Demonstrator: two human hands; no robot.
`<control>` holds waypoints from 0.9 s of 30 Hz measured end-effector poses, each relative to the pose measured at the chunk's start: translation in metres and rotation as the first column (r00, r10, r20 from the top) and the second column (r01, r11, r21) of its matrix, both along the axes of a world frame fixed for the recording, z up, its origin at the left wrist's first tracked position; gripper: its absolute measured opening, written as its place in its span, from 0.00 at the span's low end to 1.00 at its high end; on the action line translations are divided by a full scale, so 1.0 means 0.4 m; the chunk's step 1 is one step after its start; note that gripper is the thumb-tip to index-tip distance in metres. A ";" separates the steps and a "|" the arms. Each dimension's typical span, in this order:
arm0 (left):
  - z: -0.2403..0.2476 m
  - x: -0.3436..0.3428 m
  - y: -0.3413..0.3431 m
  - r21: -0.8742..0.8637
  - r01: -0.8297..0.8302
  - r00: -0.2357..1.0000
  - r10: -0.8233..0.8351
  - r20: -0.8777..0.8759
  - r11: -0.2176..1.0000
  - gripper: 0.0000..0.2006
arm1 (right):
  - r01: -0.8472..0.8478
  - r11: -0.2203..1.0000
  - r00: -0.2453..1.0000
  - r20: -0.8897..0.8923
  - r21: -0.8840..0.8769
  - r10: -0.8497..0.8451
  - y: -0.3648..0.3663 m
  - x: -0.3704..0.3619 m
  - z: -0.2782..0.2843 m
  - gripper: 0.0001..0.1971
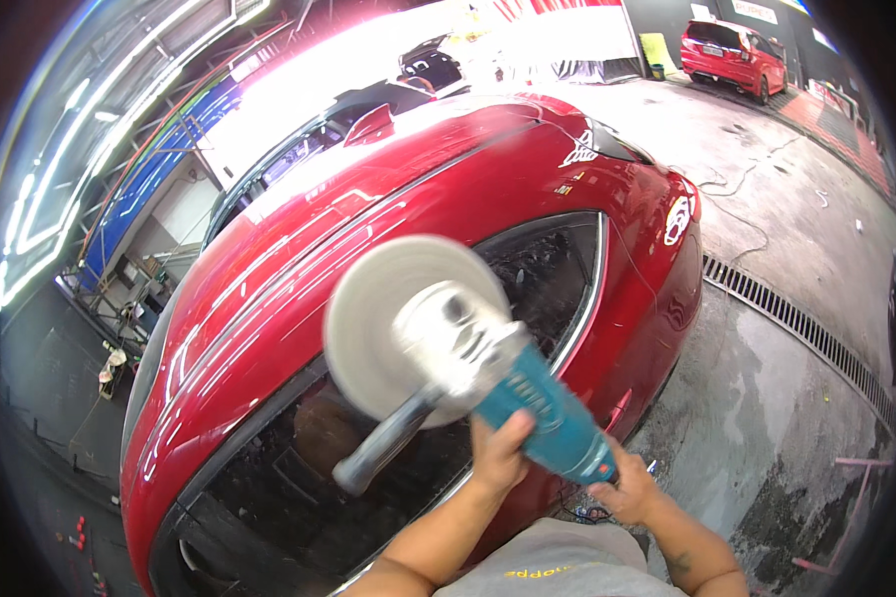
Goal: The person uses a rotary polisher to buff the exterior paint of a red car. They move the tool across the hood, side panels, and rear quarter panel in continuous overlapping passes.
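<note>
A teal rotary polisher with a silver head is held up in front of the red car. Its round, pale pad faces the roof and side windows; whether it touches the paint I cannot tell. My left hand is closed around the underside of the polisher's body, near the head. At the rear end, my right hand grips the tool by its handle. A black side handle sticks out from the head with no hand on it. The dark side window lies beneath the tool.
A floor drain grate runs along the concrete to the right. A thin cable lies on the floor beyond the car. Another red car stands at the far right. Metal shelving and a dark vehicle are on the far side.
</note>
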State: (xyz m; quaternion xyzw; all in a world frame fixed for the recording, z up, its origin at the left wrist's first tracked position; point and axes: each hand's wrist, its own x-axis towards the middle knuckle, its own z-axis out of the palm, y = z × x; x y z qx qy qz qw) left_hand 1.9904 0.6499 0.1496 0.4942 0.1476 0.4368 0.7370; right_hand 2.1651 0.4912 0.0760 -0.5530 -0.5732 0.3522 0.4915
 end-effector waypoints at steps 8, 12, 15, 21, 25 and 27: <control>0.133 0.321 0.105 -0.141 0.135 0.979 -0.154 -0.137 0.981 0.25 | 0.193 0.951 0.822 -0.489 -0.244 -0.292 0.013 0.060 0.039 0.36; 0.151 0.253 0.105 -0.123 0.133 0.987 -0.142 -0.073 0.983 0.23 | 0.103 0.975 0.876 -0.446 -0.199 -0.183 0.016 0.054 0.071 0.42; 0.140 0.104 0.088 -0.059 0.126 0.991 -0.128 -0.044 0.990 0.30 | 0.035 0.995 0.947 -0.316 -0.091 -0.062 0.020 0.001 0.128 0.47; 0.166 -0.200 -0.050 0.045 -0.200 0.979 0.197 0.058 0.979 0.55 | -0.429 0.876 0.899 -0.009 -0.220 0.438 0.063 -0.089 0.228 0.58; 0.177 -0.365 -0.063 0.161 -0.407 0.876 0.333 0.350 0.899 0.53 | -0.728 0.643 0.672 -0.066 -0.237 0.737 0.138 -0.186 0.318 0.61; 0.241 -0.415 -0.077 0.163 -0.407 0.856 0.312 0.413 0.899 0.53 | -0.821 0.561 0.566 0.020 0.105 0.824 0.149 -0.217 0.293 0.60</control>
